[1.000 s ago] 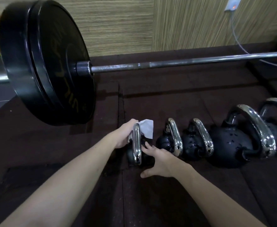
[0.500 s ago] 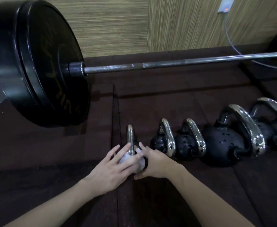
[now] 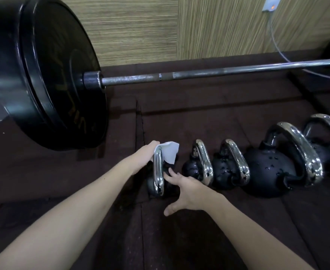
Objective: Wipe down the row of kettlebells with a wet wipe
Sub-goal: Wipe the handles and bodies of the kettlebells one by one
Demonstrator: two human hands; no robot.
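Observation:
Several black kettlebells with chrome handles stand in a row on the dark rubber floor. The leftmost, smallest kettlebell (image 3: 156, 182) is between my hands. My left hand (image 3: 143, 157) holds a white wet wipe (image 3: 169, 153) at the far top of its chrome handle. My right hand (image 3: 185, 190) rests with spread, straight fingers against the right side of that kettlebell's body. To the right stand the second kettlebell (image 3: 194, 168), the third kettlebell (image 3: 225, 174) and a larger fourth kettlebell (image 3: 267, 172), all beaded with droplets.
A loaded barbell lies across the back, its big black plate (image 3: 43, 75) left of my left arm and its bar (image 3: 218, 72) running right. A striped wall panel stands behind, with a socket and cable (image 3: 277, 41). A floor mat seam (image 3: 140, 121) runs toward the kettlebell.
My left hand has lifted from the front of the kettlebell body, carrying the wipe back up to the far top of the handle. My right hand stays against the kettlebell's right side.

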